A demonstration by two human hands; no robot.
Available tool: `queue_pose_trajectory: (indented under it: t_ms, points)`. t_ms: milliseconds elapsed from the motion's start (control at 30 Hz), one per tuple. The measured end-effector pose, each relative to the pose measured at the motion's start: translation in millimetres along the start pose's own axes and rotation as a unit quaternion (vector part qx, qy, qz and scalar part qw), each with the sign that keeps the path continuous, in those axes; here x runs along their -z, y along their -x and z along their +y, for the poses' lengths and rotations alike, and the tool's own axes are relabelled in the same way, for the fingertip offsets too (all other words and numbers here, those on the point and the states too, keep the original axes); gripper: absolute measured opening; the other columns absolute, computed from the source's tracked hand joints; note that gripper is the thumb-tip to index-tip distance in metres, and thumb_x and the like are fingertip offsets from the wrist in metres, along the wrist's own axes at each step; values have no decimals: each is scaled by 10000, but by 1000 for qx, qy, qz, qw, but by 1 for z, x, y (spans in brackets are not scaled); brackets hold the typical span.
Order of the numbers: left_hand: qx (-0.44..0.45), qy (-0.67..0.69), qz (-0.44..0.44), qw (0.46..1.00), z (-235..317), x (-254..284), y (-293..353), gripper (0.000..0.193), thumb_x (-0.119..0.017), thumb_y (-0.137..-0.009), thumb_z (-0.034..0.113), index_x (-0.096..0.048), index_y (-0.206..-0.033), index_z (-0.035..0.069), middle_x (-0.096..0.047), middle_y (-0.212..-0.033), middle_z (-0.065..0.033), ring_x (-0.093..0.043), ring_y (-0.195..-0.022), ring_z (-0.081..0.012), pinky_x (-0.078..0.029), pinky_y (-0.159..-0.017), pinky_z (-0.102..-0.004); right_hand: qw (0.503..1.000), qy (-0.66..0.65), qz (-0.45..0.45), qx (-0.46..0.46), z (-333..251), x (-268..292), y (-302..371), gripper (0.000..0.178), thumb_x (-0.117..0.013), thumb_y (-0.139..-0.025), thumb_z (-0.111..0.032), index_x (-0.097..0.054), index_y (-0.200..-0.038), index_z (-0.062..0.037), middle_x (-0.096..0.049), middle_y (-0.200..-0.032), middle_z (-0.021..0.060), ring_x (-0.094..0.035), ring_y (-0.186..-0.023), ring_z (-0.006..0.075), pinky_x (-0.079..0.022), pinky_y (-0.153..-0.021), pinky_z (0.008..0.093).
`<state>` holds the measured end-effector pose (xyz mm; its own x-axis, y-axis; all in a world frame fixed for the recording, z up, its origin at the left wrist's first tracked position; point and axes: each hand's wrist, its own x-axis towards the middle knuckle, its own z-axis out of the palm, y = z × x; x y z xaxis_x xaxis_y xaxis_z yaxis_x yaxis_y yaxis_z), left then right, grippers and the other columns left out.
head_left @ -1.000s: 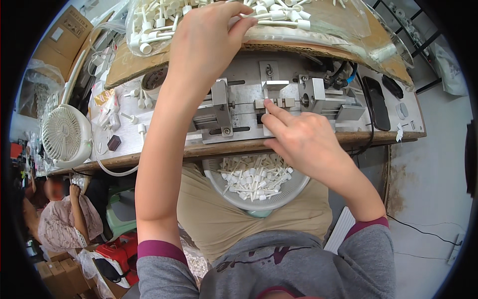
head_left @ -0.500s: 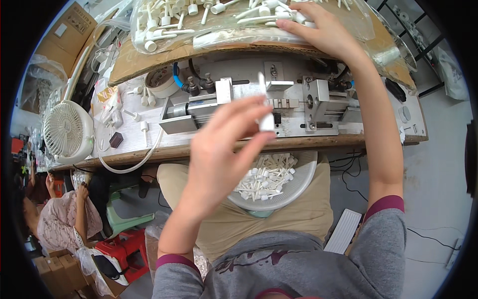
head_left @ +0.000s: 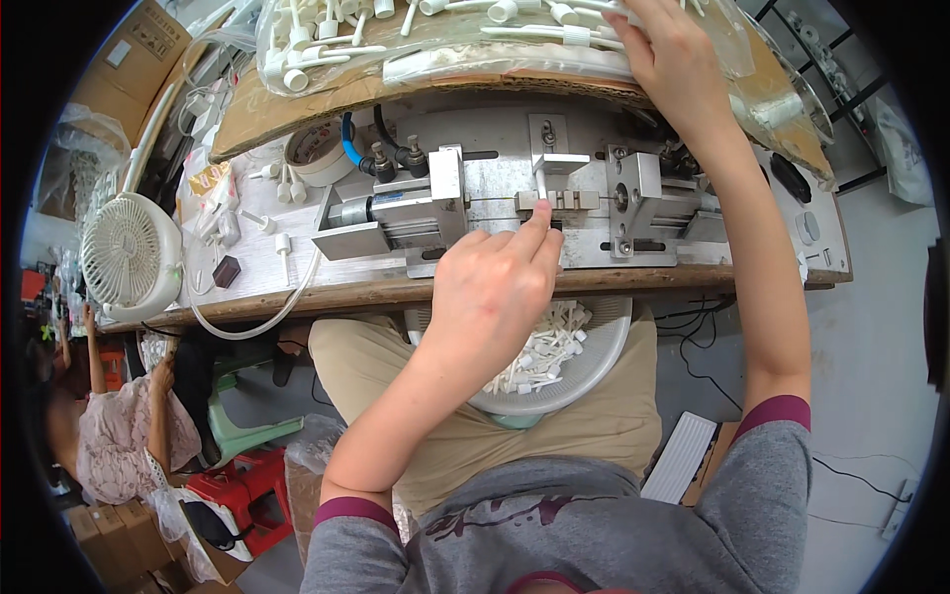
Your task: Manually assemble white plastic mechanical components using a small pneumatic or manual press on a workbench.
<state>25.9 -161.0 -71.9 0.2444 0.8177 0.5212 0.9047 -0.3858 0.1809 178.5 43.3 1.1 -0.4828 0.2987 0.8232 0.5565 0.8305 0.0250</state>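
Head view: it's a crowded bench (head_left: 252, 290), white fan (head_left: 132, 255) at the left, tape roll (head_left: 322, 153) behind, small dark red block (head_left: 227, 270) near the front edge. Cardboard (head_left: 287, 117) juts over the back, bearing a clear bag (head_left: 426, 67) and loose white capped sticks (head_left: 577, 36). 2 metal cylinders (head_left: 411, 210) flank the fixture block (head_left: 582, 200). Below, the left hand (head_left: 492, 297) blocks part of the grey basin (head_left: 584, 389) of white pieces. And here's the slim white stick (head_left: 541, 184), straight and plain, at the fixture block, near end hidden under the left index fingertip! Thumb's out of sight, so can't tell whether that grip closes. Right hand (head_left: 681, 74), among the capped sticks: fingers cut off by the top edge, grip can't be told.
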Motion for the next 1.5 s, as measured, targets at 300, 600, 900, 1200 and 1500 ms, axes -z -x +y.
queue_pose_trajectory:
  t_ms: [300,600,900,1200,1500]
  points:
    - [17,-9,-25,999,2,-1,0,254,-787,-728,119,-724,-966,55,-708,-1178,-91,-668,-638,-200,-531,-621,-309,877,-337,96,-330,4,24,-5,372,-680,-906,-157,-600,-1213,37,-689,-991,197,-646,-850,268,-510,-705,376]
    - [17,155,195,968,30,9,-1,292,-761,-731,158,-617,-956,39,-655,-1031,-90,-649,-781,-238,-530,-644,-323,774,-453,196,-397,-94,33,63,153,-557,-1034,-179,-569,-1066,-30,-648,-962,54,-484,-660,42,-394,-578,204]
    - [-32,100,291,951,39,8,-3,320,-640,-754,117,-640,-1059,19,-605,-956,-58,-605,-801,-200,-498,-628,-298,752,-467,116,-450,-155,35,96,257,-491,-1066,-258,-540,-1145,-19,-650,-1012,86,-604,-833,97,-494,-722,244]
    - [-9,158,272,949,36,14,35,274,-710,-743,103,-665,-1005,37,-623,-887,-32,-625,-821,-193,-528,-650,-306,652,-550,107,-511,-163,39,127,239,-515,-1054,-227,-531,-1165,-16,-639,-1128,134,-628,-945,131,-517,-821,303]
    - [70,212,238,945,31,33,69,257,-746,-767,71,-670,-1012,46,-592,-1062,-66,-642,-867,-216,-546,-711,-334,655,-545,104,-513,-176,56,143,221,-502,-1060,-226,-533,-1141,-23,-621,-1121,129,-479,-686,69,-390,-610,219]
